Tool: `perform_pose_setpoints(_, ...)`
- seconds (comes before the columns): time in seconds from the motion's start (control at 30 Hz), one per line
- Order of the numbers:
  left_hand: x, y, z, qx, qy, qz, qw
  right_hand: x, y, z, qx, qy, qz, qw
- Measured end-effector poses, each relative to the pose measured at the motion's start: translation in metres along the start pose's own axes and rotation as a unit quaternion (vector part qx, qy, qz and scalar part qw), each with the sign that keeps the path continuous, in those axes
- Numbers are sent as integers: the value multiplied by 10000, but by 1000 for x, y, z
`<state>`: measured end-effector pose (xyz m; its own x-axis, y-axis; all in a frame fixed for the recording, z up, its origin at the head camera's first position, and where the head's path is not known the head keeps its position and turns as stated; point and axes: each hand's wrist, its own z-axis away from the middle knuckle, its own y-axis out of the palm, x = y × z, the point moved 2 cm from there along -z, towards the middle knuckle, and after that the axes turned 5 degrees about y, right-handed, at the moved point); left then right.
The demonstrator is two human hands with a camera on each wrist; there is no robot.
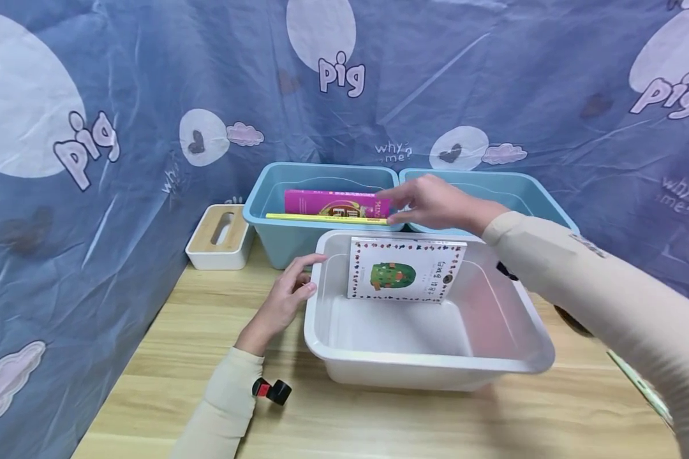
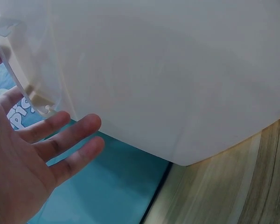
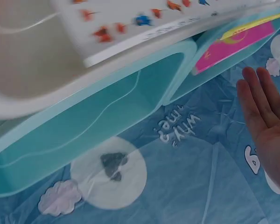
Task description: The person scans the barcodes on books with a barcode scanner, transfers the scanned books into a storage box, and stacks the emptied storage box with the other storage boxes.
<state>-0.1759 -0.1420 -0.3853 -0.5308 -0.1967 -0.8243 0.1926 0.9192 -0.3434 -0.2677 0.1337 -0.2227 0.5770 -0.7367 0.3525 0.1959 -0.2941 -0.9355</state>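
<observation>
My left hand is at the left rim of a white bin, fingertips touching the rim. In the left wrist view several of its fingers spread loosely beside the bin's outer wall. My right hand hovers over the right end of the left blue bin, near a yellow-edged book and a pink book inside it. Its fingers look straight in the right wrist view and hold nothing. A white picture book leans against the white bin's back wall.
Another blue bin stands at the back right, partly hidden by the right arm. A tissue box with a wooden lid sits left of the bins. A thin green-edged item lies at the table's right. Blue printed cloth hangs behind.
</observation>
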Motion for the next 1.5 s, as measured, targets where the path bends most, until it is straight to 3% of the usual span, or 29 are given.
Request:
perform_pose_setpoints(0.27, 2, -7, 2, -34, 72, 170, 9998, -14, 14, 57, 107, 49, 309, 9995)
perform_pose_setpoints(0.47, 0, -11, 6, -94, 11, 191, 9998, -22, 27, 80, 1, 335, 654, 9973)
perform_pose_setpoints(0.57, -1, -11, 7, -78, -28, 187, 9998, -25, 31, 85, -120, 331, 658, 9972)
perform_pose_setpoints(0.83, -1, -8, 6, -57, 85, 184, 9998, -35, 49, 91, -516, -145, 708, 9960)
perform_pose_setpoints(1.17, -3, -3, 3, 23, 106, 201, 9997, -43, 62, 93, -348, -807, 593, 9944)
perform_pose_setpoints(1.5, -3, 0, 1, 61, 101, 150, 9998, -39, 62, 99, -989, -1018, 601, 9881)
